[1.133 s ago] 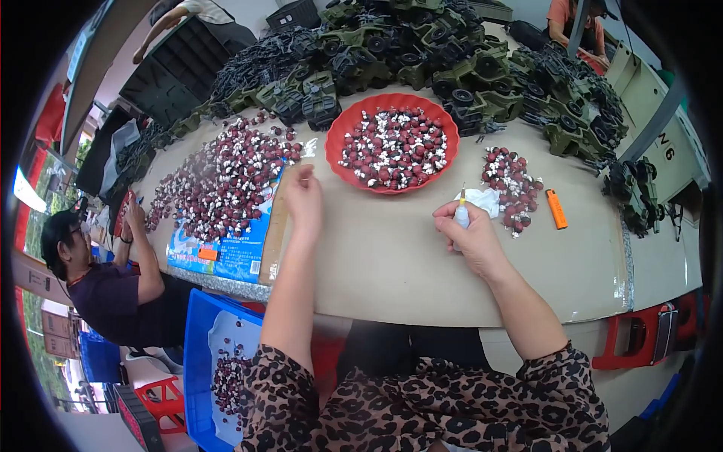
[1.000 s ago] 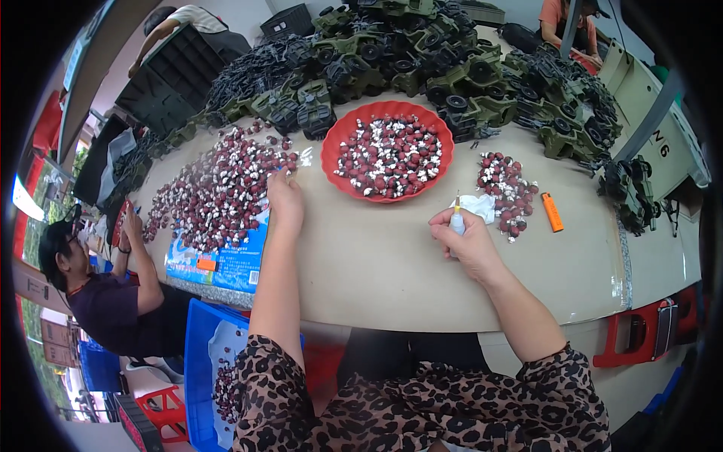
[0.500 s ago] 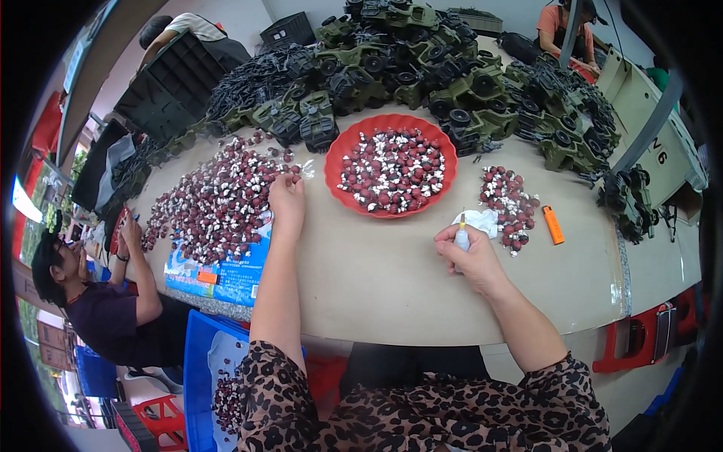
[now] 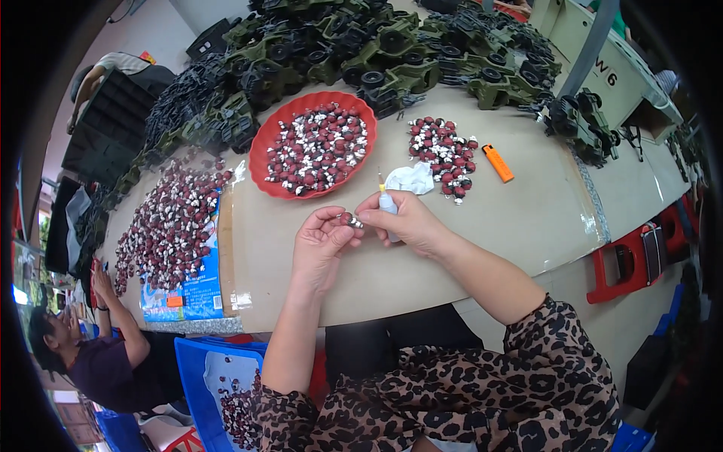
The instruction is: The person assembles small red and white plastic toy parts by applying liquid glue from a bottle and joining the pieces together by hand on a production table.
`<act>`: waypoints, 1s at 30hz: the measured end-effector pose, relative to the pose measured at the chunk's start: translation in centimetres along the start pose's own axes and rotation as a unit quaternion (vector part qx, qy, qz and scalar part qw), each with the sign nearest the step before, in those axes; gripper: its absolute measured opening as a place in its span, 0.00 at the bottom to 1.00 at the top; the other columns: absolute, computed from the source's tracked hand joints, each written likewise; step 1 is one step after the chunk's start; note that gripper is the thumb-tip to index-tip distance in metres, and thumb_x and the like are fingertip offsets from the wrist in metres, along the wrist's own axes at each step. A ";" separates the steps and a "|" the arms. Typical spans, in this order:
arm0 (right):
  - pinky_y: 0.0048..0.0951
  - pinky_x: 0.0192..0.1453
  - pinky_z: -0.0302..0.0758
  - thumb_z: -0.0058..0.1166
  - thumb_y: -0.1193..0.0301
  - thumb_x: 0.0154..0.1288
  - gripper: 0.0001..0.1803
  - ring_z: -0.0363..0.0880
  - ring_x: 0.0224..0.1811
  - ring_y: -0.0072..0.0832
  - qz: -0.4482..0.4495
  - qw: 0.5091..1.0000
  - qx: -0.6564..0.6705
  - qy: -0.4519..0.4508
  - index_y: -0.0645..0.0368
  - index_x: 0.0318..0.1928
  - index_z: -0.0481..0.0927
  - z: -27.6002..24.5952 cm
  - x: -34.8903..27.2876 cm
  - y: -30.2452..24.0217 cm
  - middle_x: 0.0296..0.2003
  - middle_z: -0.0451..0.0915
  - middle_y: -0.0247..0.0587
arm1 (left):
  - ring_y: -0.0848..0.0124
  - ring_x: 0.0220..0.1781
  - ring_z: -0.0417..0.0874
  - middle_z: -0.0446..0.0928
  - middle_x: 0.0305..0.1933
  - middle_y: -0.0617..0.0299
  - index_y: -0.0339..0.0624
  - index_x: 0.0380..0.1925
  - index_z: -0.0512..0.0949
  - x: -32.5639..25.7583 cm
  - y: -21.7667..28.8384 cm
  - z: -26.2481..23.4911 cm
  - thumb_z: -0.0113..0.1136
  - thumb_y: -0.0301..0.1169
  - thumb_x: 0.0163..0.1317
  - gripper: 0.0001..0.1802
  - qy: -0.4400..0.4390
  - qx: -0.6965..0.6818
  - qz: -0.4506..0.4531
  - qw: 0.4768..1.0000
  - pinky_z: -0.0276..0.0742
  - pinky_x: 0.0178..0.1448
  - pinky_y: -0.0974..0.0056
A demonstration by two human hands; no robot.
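- Co-worker sat at the table's left edge, hand near a spread of red-and-white small parts on blue packaging.
- Left hand over the table's near edge, fingertips pinched closed on one small part: dark red with a pale end, roundish.
- Part likely light, hard, easy to drop; best held by its sides between thumb and forefinger.
- Right hand touching the left, fingers wrapped around a small white applicator bottle, thin tip up.
- Red tray of the same parts behind the hands; white cloth, second pile, orange lighter toward the right; green toy vehicles along the far edge.
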State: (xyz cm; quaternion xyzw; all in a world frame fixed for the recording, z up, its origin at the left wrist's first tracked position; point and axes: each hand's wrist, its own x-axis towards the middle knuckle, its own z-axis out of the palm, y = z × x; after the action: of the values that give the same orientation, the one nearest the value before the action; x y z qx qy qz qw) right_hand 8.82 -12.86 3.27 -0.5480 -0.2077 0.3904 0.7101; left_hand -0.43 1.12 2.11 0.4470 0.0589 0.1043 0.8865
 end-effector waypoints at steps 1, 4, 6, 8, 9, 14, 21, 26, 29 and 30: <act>0.14 0.19 0.64 0.54 0.69 0.53 0.11 0.65 0.17 0.11 0.002 1.000 0.007 -0.011 0.61 0.35 0.74 -0.2 0.0 0.2 0.21 0.72 0.30 | 0.69 0.32 0.78 0.74 0.32 0.57 0.35 0.37 0.68 0.2 -0.3 0.1 0.57 0.18 0.47 0.15 -0.004 -0.001 -0.004 1.000 0.77 0.35 0.71; 0.14 0.19 0.63 0.54 0.68 0.53 0.11 0.65 0.17 0.11 0.009 1.000 0.010 -0.020 0.61 0.35 0.73 -0.6 -0.1 0.4 0.21 0.72 0.29 | 0.70 0.32 0.78 0.74 0.32 0.57 0.34 0.36 0.68 0.4 -1.1 -0.1 0.57 0.17 0.47 0.15 -0.007 0.042 0.027 0.999 0.77 0.34 0.70; 0.13 0.19 0.63 0.54 0.68 0.53 0.11 0.65 0.18 0.11 0.016 1.000 0.005 -0.019 0.62 0.35 0.73 -0.5 -0.2 0.4 0.21 0.72 0.29 | 0.71 0.31 0.78 0.74 0.32 0.57 0.34 0.36 0.68 0.3 -1.3 -0.3 0.56 0.16 0.47 0.15 0.000 0.055 0.055 0.997 0.77 0.34 0.70; 0.13 0.20 0.63 0.55 0.68 0.53 0.12 0.65 0.18 0.12 0.020 0.999 -0.018 -0.021 0.61 0.35 0.73 -0.4 -0.2 0.4 0.21 0.72 0.29 | 0.71 0.30 0.77 0.74 0.32 0.57 0.34 0.36 0.68 0.3 -1.6 -0.6 0.56 0.16 0.47 0.15 0.001 0.048 0.057 0.997 0.77 0.34 0.70; 0.13 0.20 0.63 0.55 0.68 0.53 0.12 0.65 0.18 0.12 0.023 0.999 -0.018 -0.019 0.61 0.35 0.73 -0.3 -0.2 0.3 0.21 0.72 0.29 | 0.71 0.30 0.77 0.74 0.32 0.57 0.34 0.36 0.68 0.2 -1.7 -0.7 0.56 0.16 0.47 0.14 0.001 0.042 0.064 0.997 0.77 0.34 0.71; 0.14 0.18 0.63 0.54 0.67 0.52 0.12 0.65 0.16 0.12 0.028 0.999 -0.033 -0.018 0.62 0.35 0.72 -0.3 0.2 0.7 0.19 0.71 0.30 | 0.72 0.30 0.77 0.74 0.31 0.57 0.34 0.35 0.68 0.2 -1.6 -0.8 0.56 0.16 0.47 0.14 0.004 0.045 0.064 0.997 0.76 0.33 0.71; 0.14 0.17 0.63 0.54 0.67 0.53 0.12 0.65 0.15 0.12 0.044 0.998 -0.031 -0.012 0.61 0.35 0.72 -0.2 0.4 0.9 0.19 0.71 0.30 | 0.72 0.29 0.77 0.74 0.31 0.57 0.34 0.35 0.68 0.3 -1.6 -0.9 0.56 0.17 0.47 0.13 0.011 0.041 0.050 0.998 0.76 0.31 0.72; 0.13 0.20 0.63 0.54 0.68 0.53 0.12 0.66 0.17 0.13 0.045 0.999 -0.021 -0.013 0.62 0.35 0.72 -0.2 0.2 0.8 0.22 0.74 0.32 | 0.73 0.28 0.77 0.74 0.31 0.57 0.34 0.35 0.68 0.4 -1.9 -1.3 0.56 0.17 0.47 0.13 0.011 0.039 0.047 0.998 0.75 0.29 0.73; 0.13 0.20 0.63 0.54 0.68 0.53 0.12 0.68 0.20 0.12 0.048 0.999 -0.018 -0.014 0.62 0.36 0.72 -0.3 0.2 0.8 0.24 0.74 0.32 | 0.73 0.28 0.76 0.74 0.31 0.57 0.34 0.36 0.68 0.3 -1.8 -1.2 0.56 0.17 0.48 0.14 0.009 0.038 0.046 0.998 0.75 0.29 0.73; 0.13 0.20 0.63 0.54 0.68 0.53 0.12 0.68 0.20 0.12 0.047 0.999 -0.018 -0.014 0.62 0.36 0.72 -0.3 0.2 0.8 0.24 0.74 0.32 | 0.74 0.29 0.76 0.74 0.32 0.57 0.34 0.36 0.68 0.3 -1.8 -1.1 0.56 0.17 0.48 0.14 0.007 0.036 0.045 0.998 0.75 0.30 0.73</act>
State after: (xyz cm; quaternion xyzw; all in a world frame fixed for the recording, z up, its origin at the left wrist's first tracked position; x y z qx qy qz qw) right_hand 8.86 -12.79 2.37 -0.5643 -0.1986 0.4275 0.6778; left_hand -0.09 1.05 0.03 0.4805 0.0486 0.1455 0.8635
